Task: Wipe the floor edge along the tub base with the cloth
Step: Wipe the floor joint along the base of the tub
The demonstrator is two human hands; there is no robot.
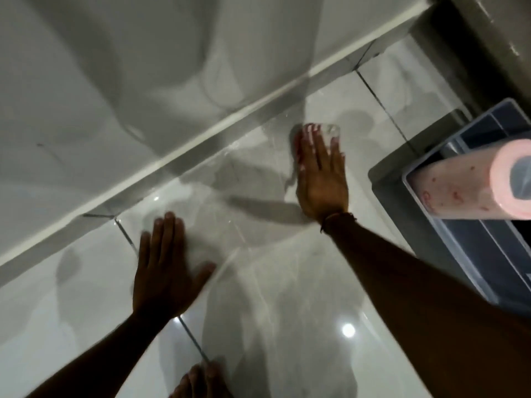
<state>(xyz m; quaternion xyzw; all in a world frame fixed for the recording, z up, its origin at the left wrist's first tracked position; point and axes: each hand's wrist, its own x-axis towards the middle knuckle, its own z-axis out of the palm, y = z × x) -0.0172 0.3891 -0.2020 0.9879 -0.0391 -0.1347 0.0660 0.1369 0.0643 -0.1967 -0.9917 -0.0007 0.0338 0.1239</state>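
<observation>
Setting: a glossy pale tiled floor (273, 282) seen from above, crossed by dark grout lines; a bright round reflection lies at lower right of centre.

Tub: the white tub side (100, 81) fills the upper left of the frame; its base meets the floor along a pale strip (161, 165) running diagonally from the lower left edge to the upper right corner.

Right hand (321, 179): right of centre, flat on the floor with fingers extended and close together, pointing toward the top of the frame; palm pressed down on the cloth. A thin band circles the wrist (337, 218).

Cloth (330, 132): pale, blurred, mostly hidden under the right hand; a small part shows beyond the fingertips and along the hand's left edge. It lies on the tile near the tub-base strip, not touching it.

Left hand (166, 265): lower left of centre, spread wide and flat on the bare tile, thumb out toward the right, holding nothing; it rests across a grout line, well apart from the right hand.

Forearms: both enter from the bottom of the frame, the right one from the lower right corner.

Bin (448, 225): a clear plastic container at the right edge, standing on the floor.

Roll (471, 185): a pink paper roll with red specks, lying across the bin's top, its hollow core facing right.

Foot (201, 380): toes visible at the bottom edge, centre.
</observation>
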